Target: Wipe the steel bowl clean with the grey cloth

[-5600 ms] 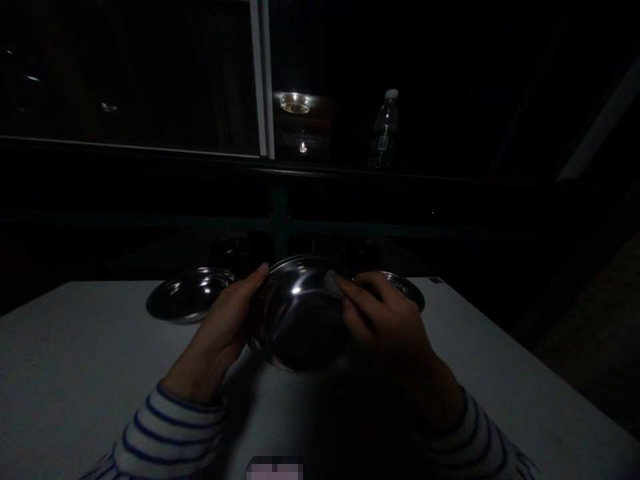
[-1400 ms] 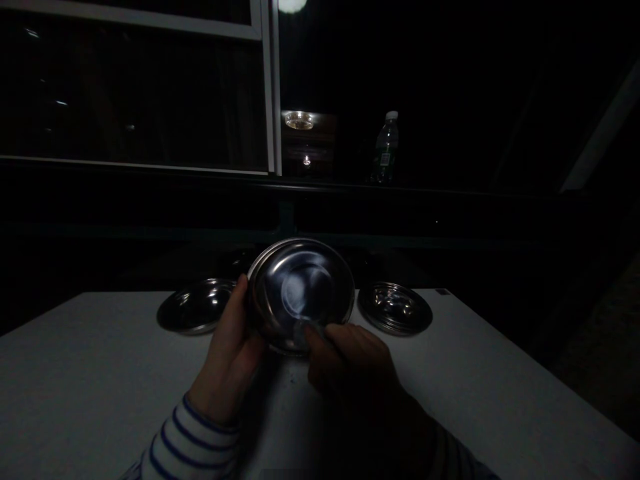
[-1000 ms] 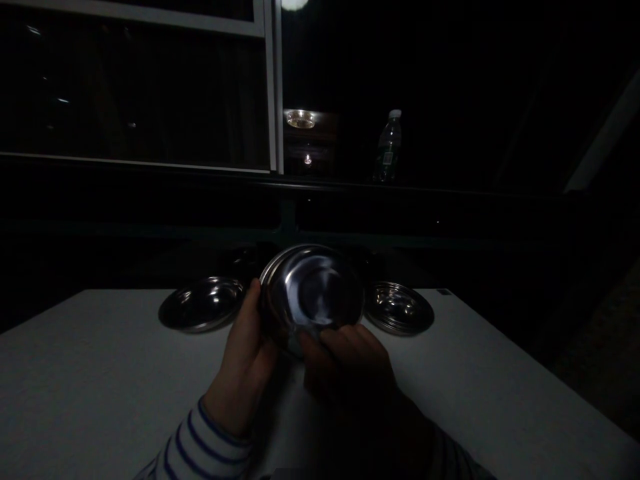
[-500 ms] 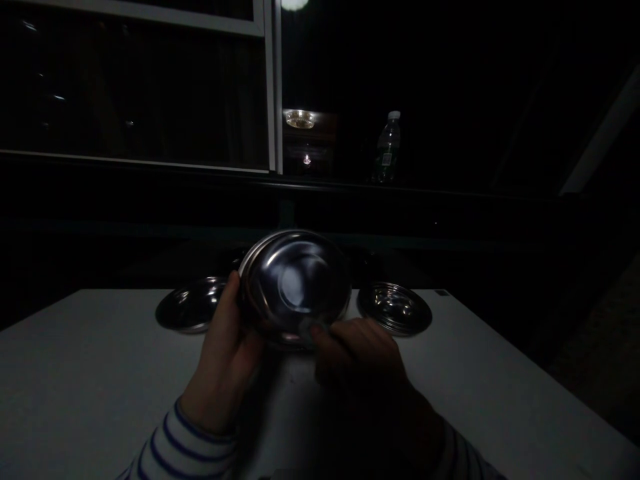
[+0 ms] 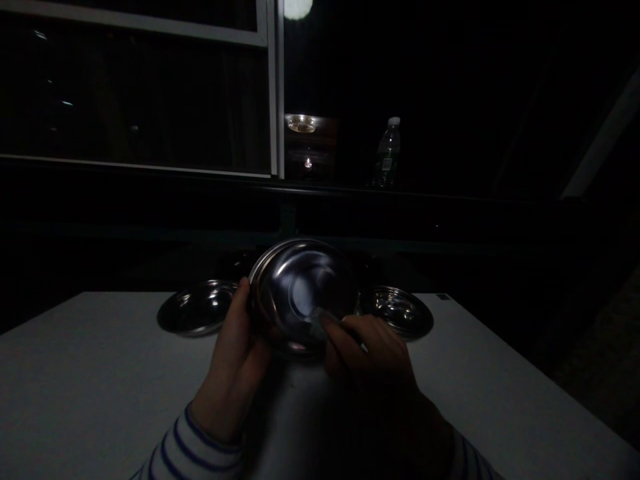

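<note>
Evidently the bowl (image 5: 300,293) is being wiped and the job is sitting somewhere in its middle: it is being held up on edge just above the table (image 5: 75,373), hollow facing the wearer, between and a little nearer than two other dishes. The left hand (image 5: 237,360) is gripping its left rim, thumb curling over the edge and fingers going behind the wall, so that hand is closing firmly around the bowl. The right hand (image 5: 370,350) is pinching a small grey pad (image 5: 318,327) between fingertips and thumb and pressing it against the lower inner wall, just right of the bottom. Going by the pad's place, the inside is getting attention now; whether the outer side is being left for later is impossible to tell in this dim light. The left dish (image 5: 197,315) and the right dish (image 5: 397,310) are lying flat on the table, well apart from each other, touched by neither hand, and their condition is too dark to judge. A bottle (image 5: 389,152) is standing on the ledge far behind
</note>
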The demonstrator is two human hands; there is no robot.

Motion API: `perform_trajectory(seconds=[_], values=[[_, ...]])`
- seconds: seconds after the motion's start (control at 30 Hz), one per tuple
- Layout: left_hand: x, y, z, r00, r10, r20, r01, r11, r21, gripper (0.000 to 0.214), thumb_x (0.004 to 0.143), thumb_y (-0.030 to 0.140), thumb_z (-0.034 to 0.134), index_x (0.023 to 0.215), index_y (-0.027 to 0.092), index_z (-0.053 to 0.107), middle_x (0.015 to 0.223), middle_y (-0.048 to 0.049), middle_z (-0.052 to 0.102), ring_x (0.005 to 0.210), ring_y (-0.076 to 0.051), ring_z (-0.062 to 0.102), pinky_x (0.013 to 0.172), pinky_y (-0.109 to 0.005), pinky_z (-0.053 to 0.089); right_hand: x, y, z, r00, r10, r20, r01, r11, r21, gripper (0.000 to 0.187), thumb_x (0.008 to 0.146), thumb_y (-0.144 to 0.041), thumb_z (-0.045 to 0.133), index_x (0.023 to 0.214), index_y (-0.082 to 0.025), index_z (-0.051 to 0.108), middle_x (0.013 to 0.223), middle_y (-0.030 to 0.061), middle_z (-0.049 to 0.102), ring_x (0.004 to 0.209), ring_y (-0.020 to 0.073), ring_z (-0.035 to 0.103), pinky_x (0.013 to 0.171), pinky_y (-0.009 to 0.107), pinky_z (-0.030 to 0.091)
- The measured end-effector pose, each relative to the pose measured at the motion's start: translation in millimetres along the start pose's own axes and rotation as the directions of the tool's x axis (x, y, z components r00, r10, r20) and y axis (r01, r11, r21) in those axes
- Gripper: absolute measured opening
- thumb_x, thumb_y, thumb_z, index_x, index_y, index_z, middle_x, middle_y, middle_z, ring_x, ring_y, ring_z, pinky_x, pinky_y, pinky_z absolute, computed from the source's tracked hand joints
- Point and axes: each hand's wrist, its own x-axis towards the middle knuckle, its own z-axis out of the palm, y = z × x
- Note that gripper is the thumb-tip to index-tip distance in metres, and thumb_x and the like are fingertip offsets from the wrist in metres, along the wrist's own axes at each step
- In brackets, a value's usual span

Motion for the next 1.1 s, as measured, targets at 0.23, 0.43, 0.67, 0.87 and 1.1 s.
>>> perform_trajectory(seconds=[0.23, 0.43, 0.67, 0.87, 1.1], values=[[-2, -2, 3.6, 0.996, -0.093, -0.013, 0.091, 0.986, -0.143, 0.017, 0.084, 0.026, 0.051, 0.076, 0.017, 0.063, 0.062, -0.0011, 0.067, 0.052, -0.013, 0.061, 0.049, -0.021, 0.049, 2, -2, -8, 1.0, -0.023, 0.005, 0.023, 1.0, 0.0, 0.016, 0.087, -0.016, 0.044, 0.094, -0.019, 0.057, 0.077, 0.0023, 0.059, 0.065, 0.0136, 0.047, 0.059, 0.027, 0.032], [-4, -9, 3.9, 0.996, -0.088, -0.011, 0.088, 0.995, -0.041, 0.017, 0.083, 0.027, 0.052, 0.077, 0.016, 0.064, 0.061, -0.0001, 0.067, 0.049, -0.012, 0.06, 0.048, -0.02, 0.048, -4, -16, -1, 0.989, -0.103, 0.106, 0.091, 0.99, 0.111, 0.021, 0.086, -0.016, 0.041, 0.102, -0.016, 0.055, 0.075, 0.0009, 0.057, 0.062, 0.0139, 0.044, 0.058, 0.03, 0.031], [-1, -16, -0.1, 0.997, -0.072, 0.02, 0.067, 0.982, 0.178, 0.022, 0.075, 0.035, 0.061, 0.07, 0.014, 0.064, 0.059, -0.0023, 0.066, 0.049, -0.013, 0.059, 0.047, -0.022, 0.045, -7, -23, 6, 0.991, -0.083, 0.103, 0.077, 0.995, 0.058, 0.021, 0.085, -0.017, 0.044, 0.103, -0.019, 0.055, 0.074, -0.0004, 0.058, 0.062, 0.0142, 0.046, 0.061, 0.032, 0.033], [-5, -20, 4.8, 0.993, -0.114, 0.038, 0.105, 0.976, 0.193, 0.021, 0.077, 0.032, 0.059, 0.072, 0.013, 0.065, 0.061, -0.0034, 0.067, 0.053, -0.014, 0.061, 0.052, -0.024, 0.048, 1, 2, -10, 0.994, 0.096, 0.055, -0.09, 0.99, -0.106, 0.023, 0.086, -0.02, 0.045, 0.105, -0.015, 0.058, 0.085, 0.0066, 0.061, 0.074, 0.0171, 0.051, 0.064, 0.031, 0.035], [-4, -24, 2.8, 0.991, -0.127, 0.029, 0.121, 0.979, 0.164, 0.017, 0.077, 0.028, 0.06, 0.07, 0.014, 0.064, 0.057, -0.0016, 0.064, 0.048, -0.011, 0.058, 0.047, -0.021, 0.046, 2, -6, -8, 0.996, -0.035, 0.081, 0.035, 0.999, -0.002, 0.022, 0.087, -0.022, 0.043, 0.101, -0.017, 0.059, 0.082, 0.0037, 0.062, 0.07, 0.0164, 0.049, 0.063, 0.032, 0.033]])
